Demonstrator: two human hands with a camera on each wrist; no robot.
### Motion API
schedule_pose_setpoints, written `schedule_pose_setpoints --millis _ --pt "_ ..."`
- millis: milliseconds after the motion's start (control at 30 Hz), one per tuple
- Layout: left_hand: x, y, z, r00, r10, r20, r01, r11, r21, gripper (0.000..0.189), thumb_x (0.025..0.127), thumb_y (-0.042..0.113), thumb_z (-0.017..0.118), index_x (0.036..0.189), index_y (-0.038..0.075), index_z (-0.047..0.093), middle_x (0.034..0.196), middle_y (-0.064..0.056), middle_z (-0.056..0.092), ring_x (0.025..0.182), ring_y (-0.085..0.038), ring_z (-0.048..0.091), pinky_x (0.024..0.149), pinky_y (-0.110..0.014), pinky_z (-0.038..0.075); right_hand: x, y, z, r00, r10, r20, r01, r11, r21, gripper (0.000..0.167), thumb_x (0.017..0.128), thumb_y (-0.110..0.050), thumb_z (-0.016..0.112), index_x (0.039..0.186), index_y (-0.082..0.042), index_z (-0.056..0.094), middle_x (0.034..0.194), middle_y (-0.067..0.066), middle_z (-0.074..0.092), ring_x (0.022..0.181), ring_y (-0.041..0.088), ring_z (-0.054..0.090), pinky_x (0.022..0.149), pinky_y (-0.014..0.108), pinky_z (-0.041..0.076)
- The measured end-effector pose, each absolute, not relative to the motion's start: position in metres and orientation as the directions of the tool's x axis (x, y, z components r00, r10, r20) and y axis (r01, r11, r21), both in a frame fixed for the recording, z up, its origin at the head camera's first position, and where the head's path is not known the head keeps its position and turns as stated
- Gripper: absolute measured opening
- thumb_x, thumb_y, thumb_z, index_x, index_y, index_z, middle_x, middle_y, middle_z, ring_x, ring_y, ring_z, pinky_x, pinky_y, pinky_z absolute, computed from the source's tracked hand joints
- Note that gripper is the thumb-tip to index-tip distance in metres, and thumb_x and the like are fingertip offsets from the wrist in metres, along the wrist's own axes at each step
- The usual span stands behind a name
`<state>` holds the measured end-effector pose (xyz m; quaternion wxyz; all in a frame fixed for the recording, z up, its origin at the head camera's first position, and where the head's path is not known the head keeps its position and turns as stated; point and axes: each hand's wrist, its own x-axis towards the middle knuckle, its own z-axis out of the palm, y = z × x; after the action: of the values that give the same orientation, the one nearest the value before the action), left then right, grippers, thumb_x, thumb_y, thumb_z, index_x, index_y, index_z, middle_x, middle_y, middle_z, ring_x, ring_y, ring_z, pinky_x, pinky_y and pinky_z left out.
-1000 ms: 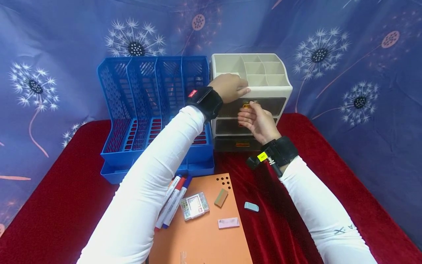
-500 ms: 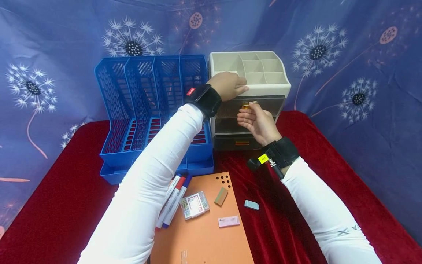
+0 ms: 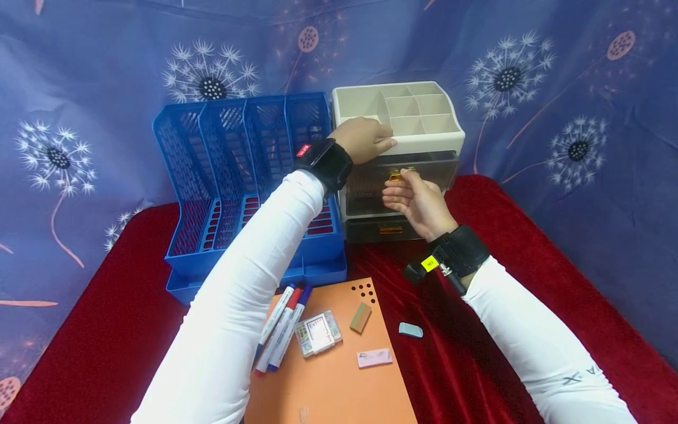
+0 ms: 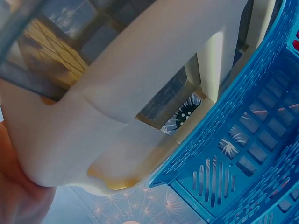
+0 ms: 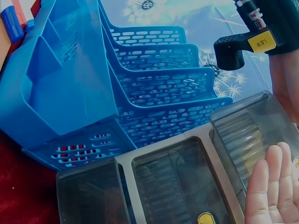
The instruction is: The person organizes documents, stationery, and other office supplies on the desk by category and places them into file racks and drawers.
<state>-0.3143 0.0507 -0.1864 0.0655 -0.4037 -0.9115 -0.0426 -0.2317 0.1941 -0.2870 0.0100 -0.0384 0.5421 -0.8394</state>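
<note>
A cream desk organizer (image 3: pixel 421 145) with smoky see-through drawers stands at the back of the table. My left hand (image 3: pixel 364 140) grips the front rim of its top tray, fingers over the edge; in the left wrist view only part of that hand (image 4: pixel 21 182) shows beside the cream wall. My right hand (image 3: pixel 421 203) pinches the gold handle (image 3: pixel 395 175) of the top drawer (image 3: pixel 434 171), thumb above and fingers below. In the right wrist view this drawer (image 5: pixel 243 135) juts out from the frame, while the middle drawer (image 5: pixel 173 177) sits in its slot.
A blue file rack (image 3: pixel 312 250) stands against the organizer's left side. On an orange board (image 3: pixel 328 394) lie several markers (image 3: pixel 283 330), a clear case of small items (image 3: pixel 319 334), a brown-green block (image 3: pixel 361 318) and a pink block (image 3: pixel 374 358). A light-blue eraser-like piece (image 3: pixel 411 330) lies on red cloth.
The top drawer has come a little further out toward me, with my right hand moving slightly down and right. My left hand stays on the rim. The head view has shifted slightly.
</note>
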Motion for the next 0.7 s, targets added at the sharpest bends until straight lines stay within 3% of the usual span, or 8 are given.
schedule_pose_setpoints --millis 700 --pt "-0.314 0.052 -0.187 -0.681 0.712 0.17 0.729 0.68 0.073 0.034 0.1 0.035 0.042 0.1 0.009 0.064 0.084 -0.002 0.054 0.084 -0.018 0.05 0.08 -0.031 0.037 -0.215 0.196 -0.291 -0.99 -0.077 0.119 -0.075 -0.426 -0.902 0.03 0.1 -0.019 0.046 0.085 -0.004 0.068 0.076 0.005 0.069 0.07 0.014 0.065 0.071 0.026 0.053"
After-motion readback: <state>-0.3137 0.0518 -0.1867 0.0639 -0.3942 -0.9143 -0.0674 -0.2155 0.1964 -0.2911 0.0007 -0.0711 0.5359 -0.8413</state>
